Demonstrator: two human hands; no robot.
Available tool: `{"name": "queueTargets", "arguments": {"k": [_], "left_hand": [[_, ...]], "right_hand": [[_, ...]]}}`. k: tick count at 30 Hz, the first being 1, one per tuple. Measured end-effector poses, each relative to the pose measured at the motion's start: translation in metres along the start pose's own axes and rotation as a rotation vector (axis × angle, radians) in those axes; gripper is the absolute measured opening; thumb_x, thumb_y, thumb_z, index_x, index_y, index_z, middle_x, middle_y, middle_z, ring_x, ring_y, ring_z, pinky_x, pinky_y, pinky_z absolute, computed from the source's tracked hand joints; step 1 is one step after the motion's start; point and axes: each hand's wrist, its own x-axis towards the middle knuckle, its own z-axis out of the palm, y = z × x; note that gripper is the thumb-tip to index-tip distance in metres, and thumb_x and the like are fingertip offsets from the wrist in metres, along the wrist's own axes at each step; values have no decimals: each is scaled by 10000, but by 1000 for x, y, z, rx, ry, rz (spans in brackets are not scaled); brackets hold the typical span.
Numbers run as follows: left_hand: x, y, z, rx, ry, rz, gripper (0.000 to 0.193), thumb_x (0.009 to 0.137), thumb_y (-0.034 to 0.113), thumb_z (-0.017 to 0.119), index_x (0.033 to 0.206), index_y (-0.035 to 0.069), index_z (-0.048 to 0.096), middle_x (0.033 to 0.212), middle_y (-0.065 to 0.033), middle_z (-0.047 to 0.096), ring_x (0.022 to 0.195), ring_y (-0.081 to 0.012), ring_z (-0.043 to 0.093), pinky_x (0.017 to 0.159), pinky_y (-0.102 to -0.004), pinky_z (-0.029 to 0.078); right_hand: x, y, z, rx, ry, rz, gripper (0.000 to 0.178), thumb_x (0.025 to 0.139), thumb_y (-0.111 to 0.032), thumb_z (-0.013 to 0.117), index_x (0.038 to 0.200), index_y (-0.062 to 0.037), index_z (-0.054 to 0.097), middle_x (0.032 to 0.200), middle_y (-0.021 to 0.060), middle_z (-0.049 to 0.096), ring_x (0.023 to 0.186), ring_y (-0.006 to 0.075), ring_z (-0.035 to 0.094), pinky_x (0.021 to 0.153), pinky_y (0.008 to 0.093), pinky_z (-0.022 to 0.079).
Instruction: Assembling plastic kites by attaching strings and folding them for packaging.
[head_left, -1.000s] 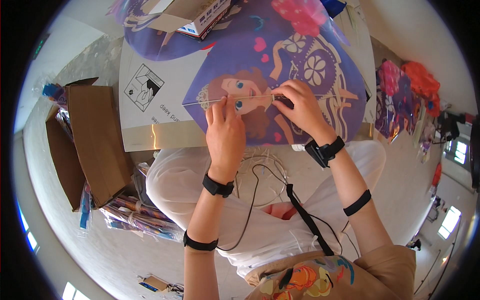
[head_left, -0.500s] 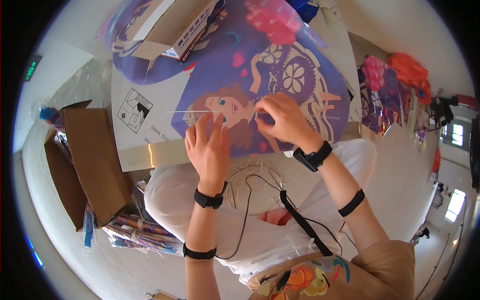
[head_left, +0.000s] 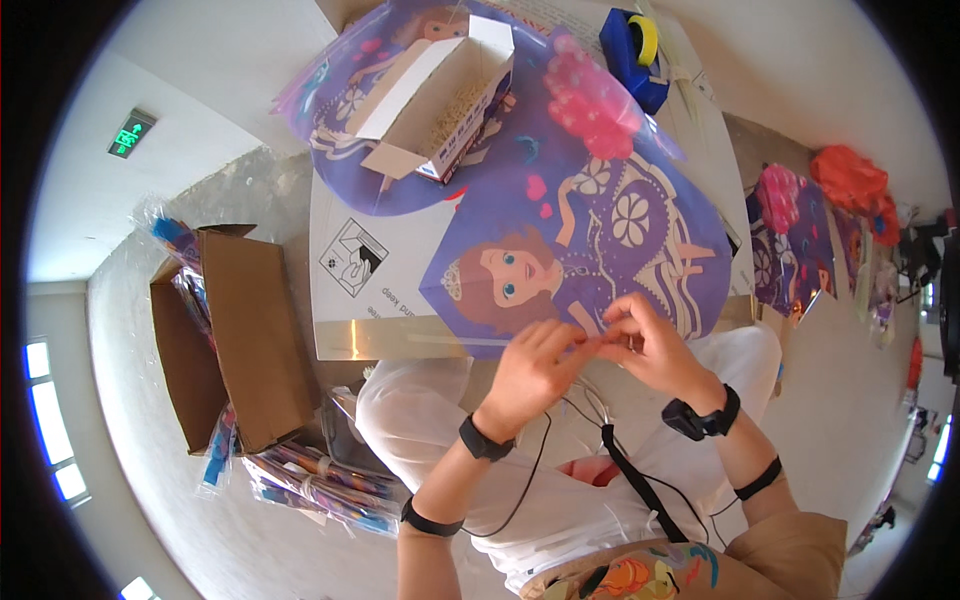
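My left hand (head_left: 530, 372) and my right hand (head_left: 657, 352) meet over the near edge of a purple printed sheet (head_left: 635, 225) with a cartoon princess on it. The fingertips of both hands are pinched together and almost touch. Whatever lies between them is too small to make out. Pink ribbon-like decorations (head_left: 595, 100) lie on the sheet's far part. The sheet rests on a pale board (head_left: 400, 270) across my lap, and its near corner is partly behind my fingers.
An open white carton (head_left: 410, 90) with small tan pieces stands at the far side. Beyond it sits a blue tape dispenser (head_left: 635, 70) with yellow tape. A brown cardboard box (head_left: 262, 340) and wrapped bundles (head_left: 320, 490) are on the floor at left. More printed sheets (head_left: 795, 240) lie right.
Both hands have come nearer my body and closed together at the fingertips. The thin white rod seen earlier by my left hand no longer shows. The view has shifted, revealing more of the carton.
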Motion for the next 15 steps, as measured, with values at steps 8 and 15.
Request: {"name": "queueTargets", "arguments": {"k": [8,15], "left_hand": [[20,25,-32,-106,-74,-18,221,641,60,721,857,93,690,840,-24,592,798,-210,595,663,-347,462],[67,-39,-112,120,53,-228,106,729,44,742,827,48,704,815,-74,641,746,-244,615,704,-340,490]], "right_hand": [[-40,-9,-44,115,-191,99,342,894,-13,613,1208,-10,477,886,71,673,797,120,634,694,226,469],[-126,23,-127,141,205,286,272,886,3,575,1152,-15,520,805,45,652,745,67,582,672,203,431]]}}
